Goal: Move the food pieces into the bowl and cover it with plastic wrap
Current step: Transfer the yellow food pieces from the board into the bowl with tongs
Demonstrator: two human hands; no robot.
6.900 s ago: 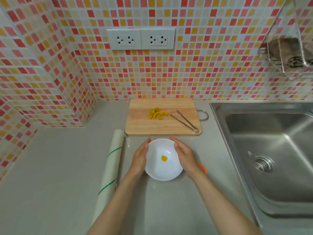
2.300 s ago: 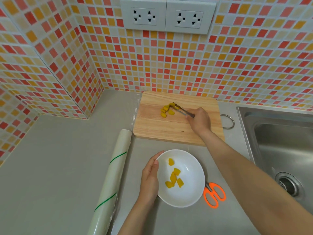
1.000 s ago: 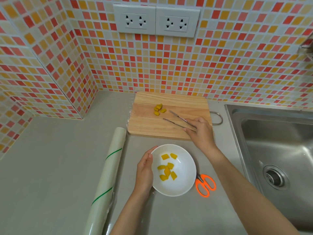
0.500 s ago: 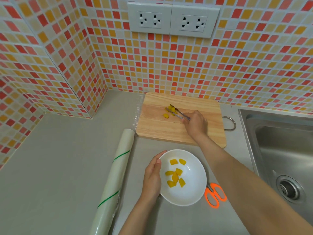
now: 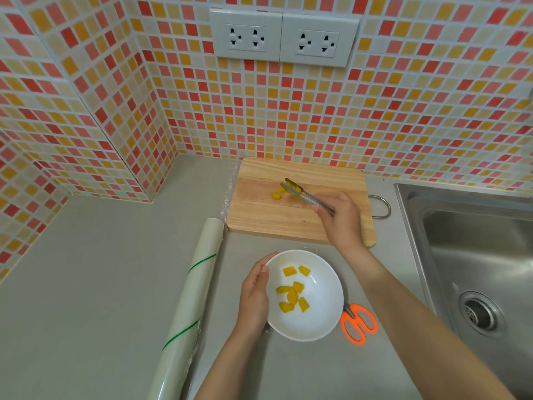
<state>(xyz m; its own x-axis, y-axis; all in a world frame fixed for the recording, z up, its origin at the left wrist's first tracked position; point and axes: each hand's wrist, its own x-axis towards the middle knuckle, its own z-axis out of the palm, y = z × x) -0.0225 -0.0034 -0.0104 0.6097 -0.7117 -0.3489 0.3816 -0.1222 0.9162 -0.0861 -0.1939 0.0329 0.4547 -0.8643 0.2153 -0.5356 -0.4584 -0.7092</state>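
Tongs (image 5: 306, 195): gripped by right hand (image 5: 342, 219), tips reaching far-left among food pieces (image 5: 276, 195) on cutting board (image 5: 259, 220).
Bowl (image 5: 317, 323): nearer the person, left hand (image 5: 255, 295) cupping its side.

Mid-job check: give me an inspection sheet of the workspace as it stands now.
Surface: grey countertop, no spill seen.
Job's things: white bowl holds several yellow food pieces; a few loose pieces lie on the cutting board; plastic wrap roll lies left of the bowl.
Clutter: orange scissors right of the bowl.
Grippers: left hand holds the bowl's left side; right hand grips tongs, tips at the board's pieces.
Cables: nothing seen.
Surroundings: tiled wall, two sockets, sink at right.
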